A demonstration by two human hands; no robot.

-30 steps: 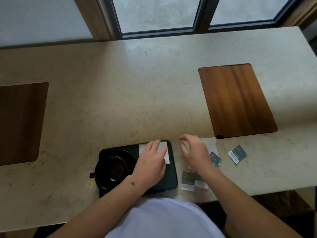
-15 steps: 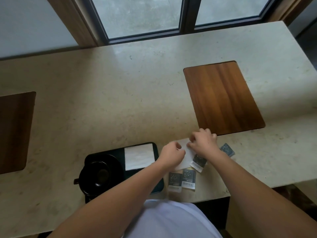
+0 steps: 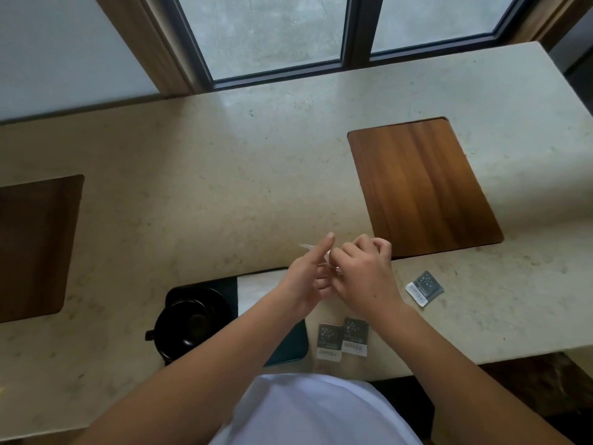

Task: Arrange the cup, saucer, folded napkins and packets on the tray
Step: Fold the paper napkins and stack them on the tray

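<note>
Both hands meet in the middle of the frame with a thin white napkin [image 3: 308, 248] between them. My right hand [image 3: 365, 277] is curled shut, pinching the napkin, and my left hand [image 3: 305, 277] has one finger pointing up while the others seem to hold the paper too, though most of the sheet is hidden, so I can't be sure.

Biggest of all is the pale stone counter [image 3: 224, 175], with a brown wooden board [image 3: 420, 184] set in it at the upper right. Next comes the dark tray [image 3: 288, 348] at the lower middle. On its left part sits the black cup [image 3: 183, 326] on its saucer [image 3: 221, 300], and one folded napkin [image 3: 256, 287] lies flat beside them on the tray.

Smallest are the packets. Two packets [image 3: 341, 340] lie side by side on the counter, just right of the tray, and one more packet [image 3: 424, 286] lies farther right.

I think the napkin is very light and floppy, so hold it by its edges. The cup looks breakable. The packets have writing, but it is too small to read.
</note>
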